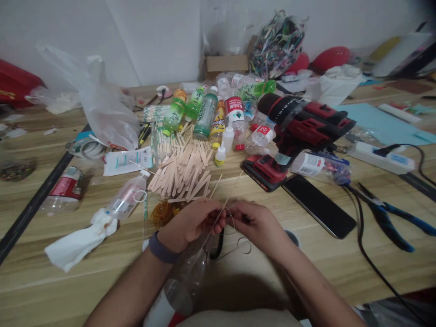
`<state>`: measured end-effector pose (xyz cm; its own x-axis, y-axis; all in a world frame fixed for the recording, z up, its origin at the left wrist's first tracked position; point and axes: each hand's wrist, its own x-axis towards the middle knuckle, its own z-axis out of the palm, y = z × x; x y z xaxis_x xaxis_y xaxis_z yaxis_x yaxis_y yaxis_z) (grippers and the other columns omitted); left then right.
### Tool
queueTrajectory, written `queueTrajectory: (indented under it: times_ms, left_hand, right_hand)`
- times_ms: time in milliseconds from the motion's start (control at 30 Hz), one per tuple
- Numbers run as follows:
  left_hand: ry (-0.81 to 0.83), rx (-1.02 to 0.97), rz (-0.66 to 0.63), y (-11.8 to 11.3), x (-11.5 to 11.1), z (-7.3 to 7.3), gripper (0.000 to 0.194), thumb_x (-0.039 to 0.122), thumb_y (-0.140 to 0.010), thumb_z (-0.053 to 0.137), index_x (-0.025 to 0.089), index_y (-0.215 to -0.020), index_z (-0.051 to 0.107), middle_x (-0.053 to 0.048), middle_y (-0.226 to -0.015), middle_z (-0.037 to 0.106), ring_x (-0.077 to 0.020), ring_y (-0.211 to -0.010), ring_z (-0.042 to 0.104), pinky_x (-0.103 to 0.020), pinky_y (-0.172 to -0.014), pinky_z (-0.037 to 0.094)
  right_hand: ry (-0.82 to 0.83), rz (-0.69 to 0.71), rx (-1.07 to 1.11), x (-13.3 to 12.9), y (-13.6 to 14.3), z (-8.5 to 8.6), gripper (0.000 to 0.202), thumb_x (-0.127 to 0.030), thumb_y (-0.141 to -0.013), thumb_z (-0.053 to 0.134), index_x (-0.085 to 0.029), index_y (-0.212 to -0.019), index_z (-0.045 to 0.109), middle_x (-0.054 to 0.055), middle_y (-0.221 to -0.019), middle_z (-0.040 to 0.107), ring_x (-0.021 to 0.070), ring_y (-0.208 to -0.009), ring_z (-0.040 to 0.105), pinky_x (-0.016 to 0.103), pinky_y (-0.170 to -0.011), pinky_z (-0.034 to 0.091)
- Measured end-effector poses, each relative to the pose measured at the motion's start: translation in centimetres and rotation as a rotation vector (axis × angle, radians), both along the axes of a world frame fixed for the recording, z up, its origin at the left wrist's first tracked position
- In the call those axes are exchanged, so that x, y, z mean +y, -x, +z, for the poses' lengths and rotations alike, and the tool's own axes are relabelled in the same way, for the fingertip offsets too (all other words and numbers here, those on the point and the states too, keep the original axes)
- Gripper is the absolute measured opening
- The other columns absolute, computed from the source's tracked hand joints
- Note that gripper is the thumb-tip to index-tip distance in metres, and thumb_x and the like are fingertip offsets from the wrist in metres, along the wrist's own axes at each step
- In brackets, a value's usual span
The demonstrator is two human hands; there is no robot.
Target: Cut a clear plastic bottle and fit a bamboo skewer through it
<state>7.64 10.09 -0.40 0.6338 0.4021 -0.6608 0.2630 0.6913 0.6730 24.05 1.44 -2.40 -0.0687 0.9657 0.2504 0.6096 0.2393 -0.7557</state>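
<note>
My left hand (200, 218), with a dark band on its wrist, is closed around thin wooden sticks (218, 217) that cross between my hands. My right hand (257, 222) is closed close beside it, its fingertips pinching a thin curled wire or strip (234, 221). Below my left hand a clear plastic bottle (185, 286) lies near my body, with the sticks running down to its neck. A curled piece (244, 245) hangs or lies below my right hand. Rubber bands (162, 213) and a pile of flat wooden sticks (187, 170) are just beyond my left hand.
A red and black drill (296, 131), a phone (320, 204) and pliers (386, 215) are on the right. Several bottles (206, 113) stand or lie behind the stick pile. On the left are a bottle with tissue (127, 197) and a plastic bag (114, 113). A black cable (361, 245) crosses the right side.
</note>
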Motion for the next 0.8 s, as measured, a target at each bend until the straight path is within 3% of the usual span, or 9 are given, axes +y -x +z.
queueTrajectory:
  times_ms: [200,400,633,800]
  left_hand:
    - [-0.009,-0.003,0.017,-0.1,-0.1,0.2,0.033,0.023,-0.090,0.052,0.015,-0.058,0.058,0.002,-0.052,0.054,-0.0084,-0.044,0.044,-0.021,-0.048,0.034]
    - [-0.030,-0.024,0.037,-0.1,-0.2,0.3,0.031,0.025,-0.091,0.054,0.015,-0.062,0.059,0.002,-0.053,0.056,-0.0084,-0.045,0.045,-0.022,-0.049,0.035]
    - [-0.033,-0.038,0.034,-0.1,-0.3,0.1,0.029,0.023,-0.089,0.054,0.016,-0.061,0.058,0.002,-0.054,0.056,-0.0081,-0.044,0.046,-0.021,-0.048,0.036]
    - [-0.049,-0.046,0.029,-0.2,-0.4,-0.1,0.029,0.023,-0.087,0.052,0.015,-0.061,0.060,0.001,-0.052,0.055,-0.0088,-0.044,0.045,-0.023,-0.047,0.035]
  right_hand:
    - [-0.136,0.036,-0.133,-0.6,-0.5,-0.4,0.024,-0.028,-0.103,0.052,-0.020,-0.087,0.068,0.003,-0.075,0.065,0.0192,-0.073,0.059,0.033,-0.073,0.046]
    - [-0.494,-0.200,-0.460,-1.5,0.1,-0.3,0.013,-0.025,-0.100,0.061,-0.018,-0.096,0.071,0.018,-0.122,0.060,0.0323,-0.111,0.057,0.048,-0.089,0.048]
    - [-0.563,-0.233,-0.413,-1.4,1.1,-0.3,0.006,-0.018,-0.098,0.062,-0.017,-0.094,0.067,0.014,-0.108,0.064,0.0285,-0.101,0.059,0.046,-0.086,0.052]
    - [-0.444,-0.215,-0.080,-1.1,1.3,-0.7,0.007,-0.017,-0.097,0.063,-0.023,-0.099,0.066,0.007,-0.099,0.068,0.0211,-0.092,0.065,0.036,-0.079,0.056]
